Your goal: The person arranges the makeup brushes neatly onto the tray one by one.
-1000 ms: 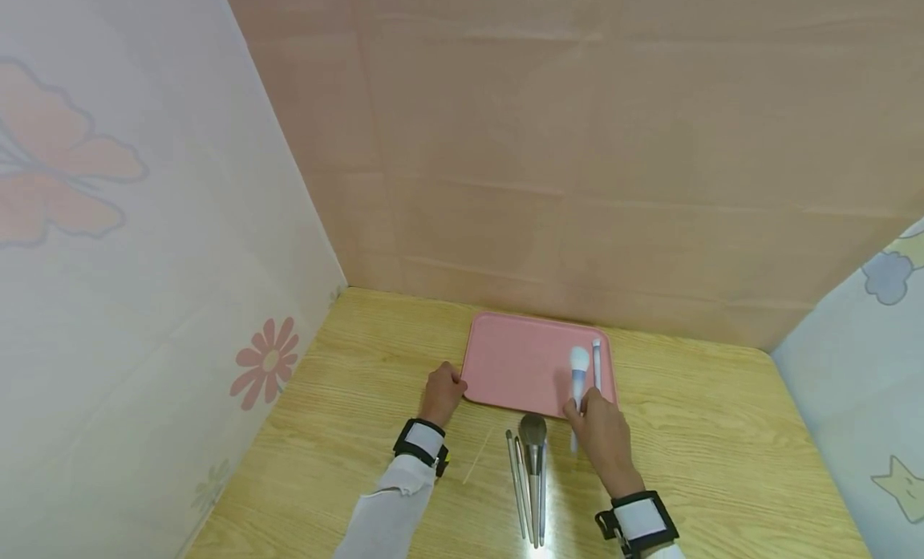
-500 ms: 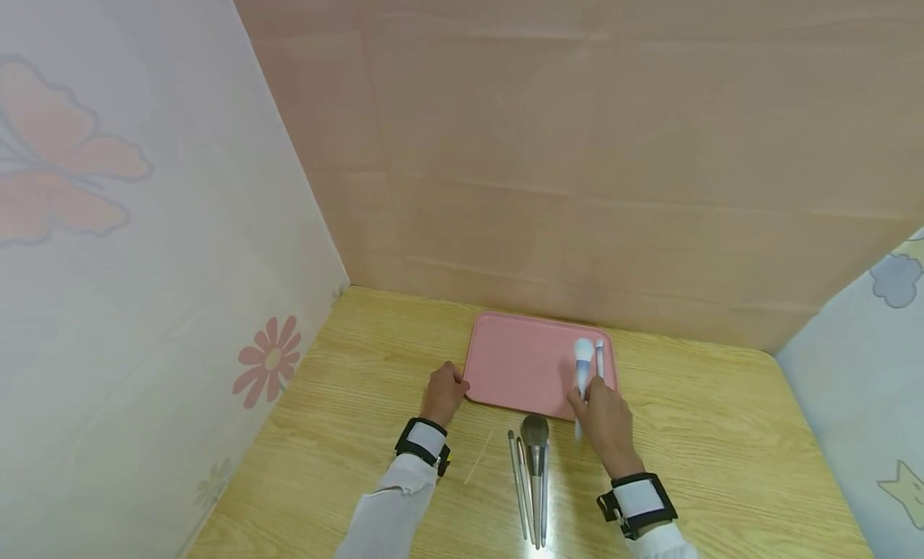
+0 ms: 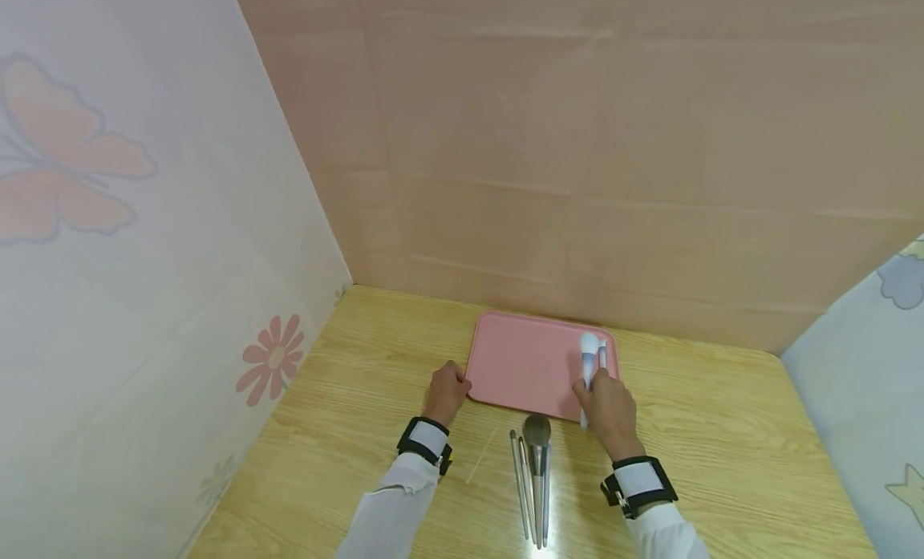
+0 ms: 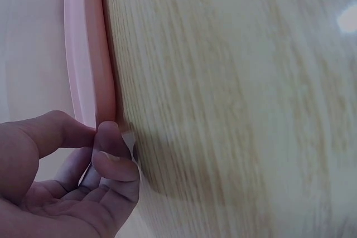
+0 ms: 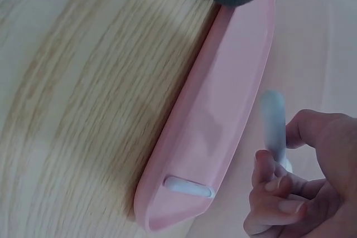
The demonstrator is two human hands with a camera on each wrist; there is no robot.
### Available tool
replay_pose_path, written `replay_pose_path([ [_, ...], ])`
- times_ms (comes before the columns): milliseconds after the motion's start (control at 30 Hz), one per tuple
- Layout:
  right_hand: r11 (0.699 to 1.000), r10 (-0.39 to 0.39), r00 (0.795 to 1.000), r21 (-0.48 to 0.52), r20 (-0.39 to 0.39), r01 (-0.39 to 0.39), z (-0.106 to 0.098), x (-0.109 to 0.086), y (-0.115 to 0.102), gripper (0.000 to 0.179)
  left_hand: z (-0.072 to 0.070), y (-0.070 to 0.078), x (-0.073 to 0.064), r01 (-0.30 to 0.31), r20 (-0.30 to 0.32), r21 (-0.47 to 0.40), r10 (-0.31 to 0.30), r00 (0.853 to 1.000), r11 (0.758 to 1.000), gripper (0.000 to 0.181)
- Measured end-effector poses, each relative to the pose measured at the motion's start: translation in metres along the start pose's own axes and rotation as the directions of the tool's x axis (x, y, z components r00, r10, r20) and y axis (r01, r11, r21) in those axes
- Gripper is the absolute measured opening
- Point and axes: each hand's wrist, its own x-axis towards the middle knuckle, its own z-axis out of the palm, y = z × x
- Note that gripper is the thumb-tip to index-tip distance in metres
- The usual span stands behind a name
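Note:
My left hand [image 3: 446, 392] pinches the near left corner of the pink tray [image 3: 516, 362]; thumb and index finger meet at its rim [image 4: 104, 101] in the left wrist view. In my right hand [image 3: 609, 411] a white makeup brush [image 3: 589, 346] is pinched by its handle [image 5: 273, 124], above the right part of the tray, bristles pointing away. A thinner white brush [image 3: 602, 350] lies in the tray at its right end, partly hidden by that hand in the head view. Its handle [image 5: 188, 187] shows in the right wrist view.
Several brushes lie side by side on the wooden table [image 3: 715, 447] in front of the tray, among them a large dark-bristled brush [image 3: 536, 435]. A brown cloth wall [image 3: 505, 182] rises behind the tray, and a patterned white wall [image 3: 180, 246] stands at left.
My right hand has moved the white brush forward and slightly right, closer to the thin brush in the tray. My left hand has stayed at the tray's corner.

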Motion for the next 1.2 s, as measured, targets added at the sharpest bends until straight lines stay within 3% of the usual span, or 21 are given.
replay_pose_path([
  [167, 0.999, 0.039, 0.998, 0.004, 0.045, -0.039, 0.001, 0.005, 0.001, 0.03, 0.0, -0.001, 0.001, -0.005, 0.003, 0.004, 0.005, 1.0, 1.0, 0.009],
  [367, 1.0, 0.019, 1.0, 0.006, 0.019, -0.019, 0.005, 0.012, 0.003, 0.031, -0.001, -0.002, 0.003, -0.063, -0.007, 0.012, 0.063, 0.998, 0.998, 0.01],
  [1200, 0.996, 0.014, 0.999, -0.086, 0.045, -0.01, 0.013, 0.034, 0.017, 0.031, 0.007, -0.007, 0.005, -0.038, 0.015, 0.007, 0.038, 0.999, 0.999, 0.009],
])
